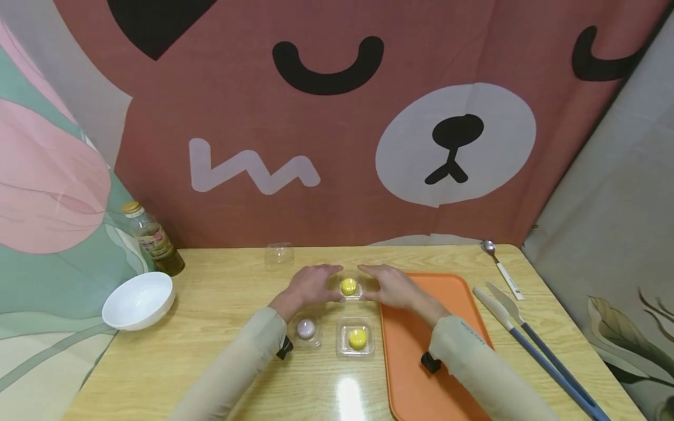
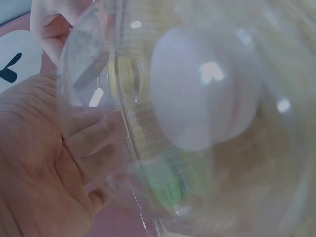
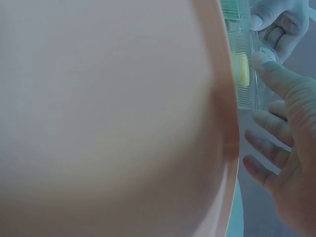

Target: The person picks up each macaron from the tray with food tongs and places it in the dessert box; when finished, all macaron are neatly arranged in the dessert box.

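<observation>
In the head view my left hand (image 1: 310, 285) and right hand (image 1: 392, 286) flank a small clear plastic box (image 1: 354, 297) holding a round yellow piece (image 1: 348, 286), like a small cake. Thumbs lie at its near side, forefingers at its far side. The right wrist view shows the right thumb (image 3: 276, 74) at the box edge and the other fingers spread; I cannot tell how firmly either hand touches it. Nearer stand a clear box with another yellow piece (image 1: 358, 338) and one with a pale lilac piece (image 1: 306, 328). Something green (image 2: 168, 182) shows blurred in the left wrist view.
An orange tray (image 1: 421, 374) lies under the right forearm. Tongs (image 1: 547, 356) and a spoon (image 1: 502, 270) lie at the right. At the left stand a white bowl (image 1: 138, 301) and a bottle (image 1: 156, 242). A clear plastic cover (image 1: 279, 255) sits by the back edge.
</observation>
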{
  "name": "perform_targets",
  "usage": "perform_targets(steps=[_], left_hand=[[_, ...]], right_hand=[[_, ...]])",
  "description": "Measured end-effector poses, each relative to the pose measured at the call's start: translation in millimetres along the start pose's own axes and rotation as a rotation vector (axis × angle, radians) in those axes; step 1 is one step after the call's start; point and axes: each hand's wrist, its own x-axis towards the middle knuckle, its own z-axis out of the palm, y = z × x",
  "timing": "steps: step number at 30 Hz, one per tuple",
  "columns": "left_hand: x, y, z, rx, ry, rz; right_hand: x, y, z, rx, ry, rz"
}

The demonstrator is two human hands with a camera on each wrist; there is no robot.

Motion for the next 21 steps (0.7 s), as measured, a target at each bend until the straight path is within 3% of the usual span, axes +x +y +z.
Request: perform_targets(steps=[5,12,21], left_hand=[[1.6,0.6,0.0,-0.019,-0.013,-0.017],[3.7,3.3,0.5,0.082,-0.019,-0.004],[4.5,7.0,0.7,0.086,-0.039,-0.014]], right_hand=[[0.7,2.0,-0.1,0.019,-0.024,0.020],[1.1,1.8,-0.1,0.018,-0.020,0.006],[0.1,-1.8,-1.2,0.020,-0.041,0.008]])
